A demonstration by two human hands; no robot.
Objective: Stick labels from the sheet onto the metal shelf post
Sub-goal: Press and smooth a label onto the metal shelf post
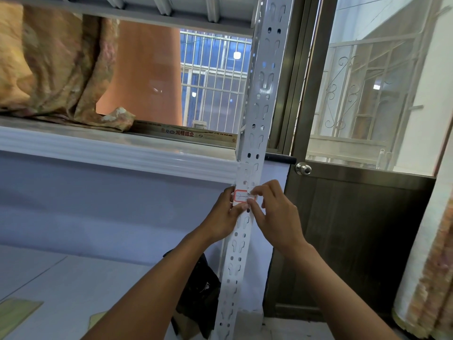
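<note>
Label (244,195) on my feed is a small white rectangle with a thin red border and rounded corners, and inside it is a faint pen line or two that I cannot read. It lies flat and level across the front face of the metal shelf post (263,94), just below where the shelf board (98,141) meets the post, and it covers some of the punched holes. The post is pale grey-white angle steel running from the floor up out of view, with paired keyhole slots and small round holes repeated along its length. The right hand (274,212) pinches the right end of the label, with the index fingertip on the upper corner and the thumb just beneath. The left hand (224,217) grasps the post from the left, its fingers curled at the post's left edge beside the label and its thumb laid across the front just under it. A narrow white strip (236,204) shows beneath the label by that thumb; I cannot tell what it is. Crumpled yellowish cloth (49,69) sits on the shelf board to the left. A black bag (198,290) lies on the floor behind the post. A brown door (355,229) with a round metal doorknob (303,169) stands to the right.
</note>
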